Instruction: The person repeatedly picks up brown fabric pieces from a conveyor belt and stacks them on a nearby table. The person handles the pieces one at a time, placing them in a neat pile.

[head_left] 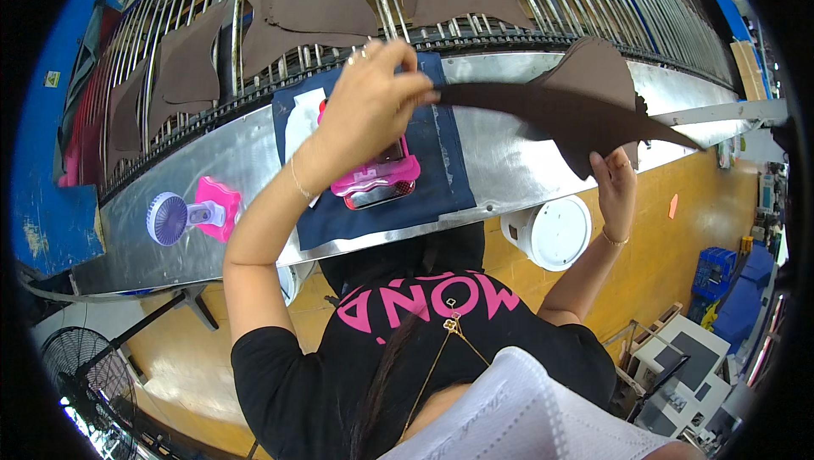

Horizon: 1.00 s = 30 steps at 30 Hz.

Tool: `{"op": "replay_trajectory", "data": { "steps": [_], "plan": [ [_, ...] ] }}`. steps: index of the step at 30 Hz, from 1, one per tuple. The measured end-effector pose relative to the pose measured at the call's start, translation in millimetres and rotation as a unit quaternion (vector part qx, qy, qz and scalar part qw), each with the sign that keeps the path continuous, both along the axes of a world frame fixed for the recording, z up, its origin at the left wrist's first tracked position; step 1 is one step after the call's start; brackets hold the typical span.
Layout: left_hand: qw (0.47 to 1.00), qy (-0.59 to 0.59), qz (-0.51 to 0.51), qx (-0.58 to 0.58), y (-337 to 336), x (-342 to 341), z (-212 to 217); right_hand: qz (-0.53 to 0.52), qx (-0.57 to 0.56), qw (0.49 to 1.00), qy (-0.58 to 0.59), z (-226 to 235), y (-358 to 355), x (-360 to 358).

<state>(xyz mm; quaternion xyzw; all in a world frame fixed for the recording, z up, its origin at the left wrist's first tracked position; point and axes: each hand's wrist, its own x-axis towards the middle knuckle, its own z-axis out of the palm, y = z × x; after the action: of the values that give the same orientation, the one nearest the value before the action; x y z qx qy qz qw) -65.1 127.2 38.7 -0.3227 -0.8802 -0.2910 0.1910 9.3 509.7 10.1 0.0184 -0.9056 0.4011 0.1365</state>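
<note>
A thin dark brown cut panel, leather-like, is stretched above the metal table between my two hands. My left hand pinches its narrow left end, raised over the blue cloth. At its lower right part, the thumb and fingers of my right hand grip the brown material; its far fingers are hidden. Behind the held panel are more brown pieces with a scalloped edge, partly covered by it. Beneath my left wrist lies a pink-cased device on the dark blue cloth, next to a white sheet.
Along the far side runs a conveyor of metal rods carrying several brown panels. A small purple fan on a pink base stands on the metal table at left. A white bucket sits below the table's near edge.
</note>
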Motion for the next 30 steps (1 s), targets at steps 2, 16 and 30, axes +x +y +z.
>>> {"op": "replay_trajectory", "data": {
  "steps": [2, 16, 30],
  "plan": [
    [0.995, 0.094, 0.034, -0.006, 1, -22, 18, -0.011, 0.013, 0.998, 0.062, -4, -13, -22],
    [0.860, 0.430, 0.031, -0.274, 11, -124, 113, 0.100, 0.067, 0.977, 0.175, 11, -159, -166],
    [0.938, 0.258, 0.179, -0.144, -62, -77, 87, 0.064, -0.605, 0.789, -0.089, -87, -233, -250]
  ]
}}
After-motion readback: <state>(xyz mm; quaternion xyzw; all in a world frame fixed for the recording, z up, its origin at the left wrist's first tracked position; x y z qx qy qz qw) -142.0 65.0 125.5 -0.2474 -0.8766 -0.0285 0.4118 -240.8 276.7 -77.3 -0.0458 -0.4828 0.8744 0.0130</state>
